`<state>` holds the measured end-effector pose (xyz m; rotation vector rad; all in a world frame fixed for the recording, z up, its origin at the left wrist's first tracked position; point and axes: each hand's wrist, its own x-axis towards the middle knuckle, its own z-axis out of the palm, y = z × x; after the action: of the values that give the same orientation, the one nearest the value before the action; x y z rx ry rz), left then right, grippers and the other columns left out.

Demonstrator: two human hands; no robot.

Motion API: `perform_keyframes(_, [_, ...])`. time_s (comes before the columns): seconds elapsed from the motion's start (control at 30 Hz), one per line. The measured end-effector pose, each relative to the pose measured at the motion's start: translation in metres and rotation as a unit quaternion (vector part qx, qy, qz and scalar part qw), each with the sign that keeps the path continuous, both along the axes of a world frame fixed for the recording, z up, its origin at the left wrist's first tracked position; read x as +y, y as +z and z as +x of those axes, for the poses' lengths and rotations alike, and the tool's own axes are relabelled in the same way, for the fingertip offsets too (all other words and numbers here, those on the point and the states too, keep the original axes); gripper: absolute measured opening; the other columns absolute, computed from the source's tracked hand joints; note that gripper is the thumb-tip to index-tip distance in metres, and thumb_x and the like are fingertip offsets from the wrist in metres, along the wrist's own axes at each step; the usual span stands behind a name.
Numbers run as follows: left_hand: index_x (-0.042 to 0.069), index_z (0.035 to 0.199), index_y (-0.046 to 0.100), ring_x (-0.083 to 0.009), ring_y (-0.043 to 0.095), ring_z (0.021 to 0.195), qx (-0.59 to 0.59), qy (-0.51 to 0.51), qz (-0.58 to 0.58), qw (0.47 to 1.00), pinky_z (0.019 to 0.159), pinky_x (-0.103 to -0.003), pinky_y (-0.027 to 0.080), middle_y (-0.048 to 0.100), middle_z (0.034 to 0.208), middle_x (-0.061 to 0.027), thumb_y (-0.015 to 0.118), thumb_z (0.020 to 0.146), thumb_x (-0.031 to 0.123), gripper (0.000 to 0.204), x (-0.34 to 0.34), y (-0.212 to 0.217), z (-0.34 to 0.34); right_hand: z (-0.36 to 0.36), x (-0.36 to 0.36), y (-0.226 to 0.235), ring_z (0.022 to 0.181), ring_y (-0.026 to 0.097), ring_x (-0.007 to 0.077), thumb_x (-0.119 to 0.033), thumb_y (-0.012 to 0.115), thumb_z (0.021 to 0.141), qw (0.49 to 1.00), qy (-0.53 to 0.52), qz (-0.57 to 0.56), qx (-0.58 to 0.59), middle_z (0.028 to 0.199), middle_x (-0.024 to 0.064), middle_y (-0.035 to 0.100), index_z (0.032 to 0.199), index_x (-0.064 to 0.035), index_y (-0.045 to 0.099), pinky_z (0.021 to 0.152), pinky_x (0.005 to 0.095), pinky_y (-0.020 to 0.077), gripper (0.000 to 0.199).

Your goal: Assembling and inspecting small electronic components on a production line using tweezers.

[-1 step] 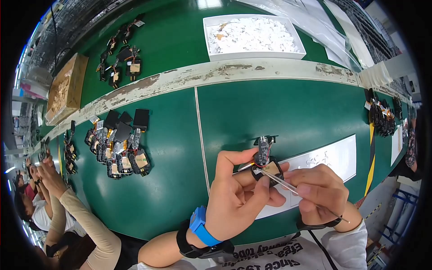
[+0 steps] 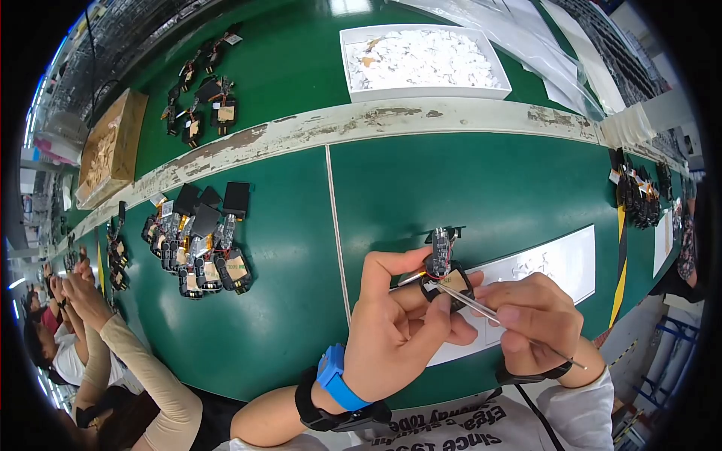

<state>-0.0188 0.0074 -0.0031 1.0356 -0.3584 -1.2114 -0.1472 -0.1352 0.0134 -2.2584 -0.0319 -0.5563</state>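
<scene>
My left hand (image 2: 395, 323) grips a small black electronic assembly (image 2: 439, 259) with an upright circuit board, thin wires and a tan adhesive pad on its housing. Its fingers wrap round the housing from the left and below, covering part of it. Between the fingers of my right hand (image 2: 538, 323) is a pair of metal tweezers (image 2: 485, 309), slanting up to the left. The tweezer tips meet the housing near the pad; whether they pinch anything is too small to tell. Beneath both hands lies a white sheet (image 2: 575, 259) with small white pieces (image 2: 532, 264) on it.
Several similar assemblies (image 2: 203, 244) are bunched on the green table (image 2: 278, 338) to the left. Beyond a worn white ledge (image 2: 301, 124) stand a white box of scraps (image 2: 425, 96) and a wooden box (image 2: 124, 150). More assemblies (image 2: 639, 195) lie far right. A co-worker's arm (image 2: 143, 361) reaches in at left.
</scene>
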Motion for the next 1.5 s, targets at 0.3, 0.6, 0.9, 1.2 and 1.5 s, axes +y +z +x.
perform_keyframes(0.3, [0.002, 0.119, 0.020, -0.0194, 0.066, 0.080, 0.034, 0.011, 0.022, 0.999, 0.074, -0.032, 0.057, 0.056, 0.115, -0.0254, 0.041, 0.091, -0.007, 0.037, -0.003, 0.001, 0.001, -0.001, 0.002, -0.011, 0.066, 0.061, 0.0171, -0.016, 0.048, 0.094, 0.985, -0.002, 0.170, -0.020, 0.086, 0.0227, 0.059, 0.100, -0.0002, 0.041, 0.060, 0.0293, 0.0527, 0.019])
perform_keyframes(0.6, [0.004, 0.119, 0.022, -0.0177, 0.065, 0.078, 0.021, -0.007, 0.024, 0.999, 0.072, -0.031, 0.057, 0.055, 0.117, -0.0258, 0.040, 0.091, -0.007, 0.035, -0.001, -0.001, 0.002, -0.015, -0.041, 0.025, 0.054, 0.056, 0.0103, -0.010, 0.050, 0.092, 0.944, -0.119, 0.301, 0.057, 0.074, 0.0140, 0.061, 0.085, -0.0012, 0.045, 0.047, 0.0203, 0.0421, 0.013])
perform_keyframes(0.9, [0.003, 0.122, 0.029, -0.0222, 0.066, 0.068, -0.073, 0.007, 0.031, 0.997, 0.061, -0.032, 0.058, 0.054, 0.119, -0.0274, 0.037, 0.088, -0.010, 0.038, -0.003, 0.004, 0.005, -0.015, -0.050, 0.030, 0.049, 0.057, 0.0095, -0.007, 0.059, 0.086, 0.939, -0.148, 0.198, 0.239, 0.058, 0.0039, 0.053, 0.076, -0.0002, 0.050, 0.044, 0.0216, 0.0412, 0.014])
perform_keyframes(1.2, [0.001, 0.124, 0.030, -0.0185, 0.064, 0.062, -0.096, -0.017, 0.039, 0.994, 0.054, -0.027, 0.055, 0.050, 0.124, -0.0265, 0.036, 0.084, -0.013, 0.043, -0.004, 0.013, 0.006, -0.018, -0.054, 0.039, 0.053, 0.058, 0.0102, -0.005, 0.056, 0.086, 0.951, -0.141, 0.150, 0.231, 0.066, 0.0045, 0.054, 0.075, 0.0025, 0.052, 0.048, 0.0214, 0.0447, 0.014])
perform_keyframes(1.5, [0.005, 0.123, 0.030, -0.0091, 0.058, 0.068, -0.129, -0.059, 0.036, 0.989, 0.056, -0.020, 0.049, 0.052, 0.125, -0.0179, 0.040, 0.083, -0.012, 0.044, 0.000, 0.008, 0.001, -0.024, -0.051, 0.036, 0.053, 0.058, 0.0105, -0.005, 0.055, 0.086, 0.947, -0.131, 0.178, 0.232, 0.067, 0.0050, 0.054, 0.075, 0.0029, 0.052, 0.046, 0.0220, 0.0441, 0.014])
